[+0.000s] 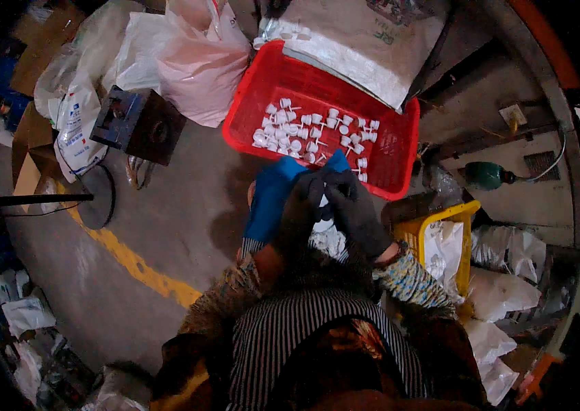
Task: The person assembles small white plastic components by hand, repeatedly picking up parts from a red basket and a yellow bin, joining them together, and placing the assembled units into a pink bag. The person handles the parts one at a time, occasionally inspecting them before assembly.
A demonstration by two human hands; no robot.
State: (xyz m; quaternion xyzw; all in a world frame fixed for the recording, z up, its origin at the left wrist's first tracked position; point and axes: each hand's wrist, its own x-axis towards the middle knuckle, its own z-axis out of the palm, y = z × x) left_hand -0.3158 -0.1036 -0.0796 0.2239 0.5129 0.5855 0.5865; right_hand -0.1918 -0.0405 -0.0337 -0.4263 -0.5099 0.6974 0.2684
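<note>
My left hand (299, 214) and my right hand (358, 214), both in dark gloves, meet in front of me over my lap. Their fingers are closed and pinched together around a small white plastic part (323, 201), mostly hidden by the gloves. Below them, a crumpled white material (329, 241) lies on my lap. Blue cloth (266, 198) shows beside my left hand and beyond the fingers. Just past my hands is a red plastic basket (252, 79), holding many small white plastic parts (283, 131), some with thin stems.
A white sack (365, 41) overlaps the basket's far edge. Right of me stands a yellow crate (469, 236) with white bags near it. A dark metal block (140, 127), a round stand base (98, 198) and plastic bags (201, 61) are on the left. A yellow line (129, 260) crosses the floor.
</note>
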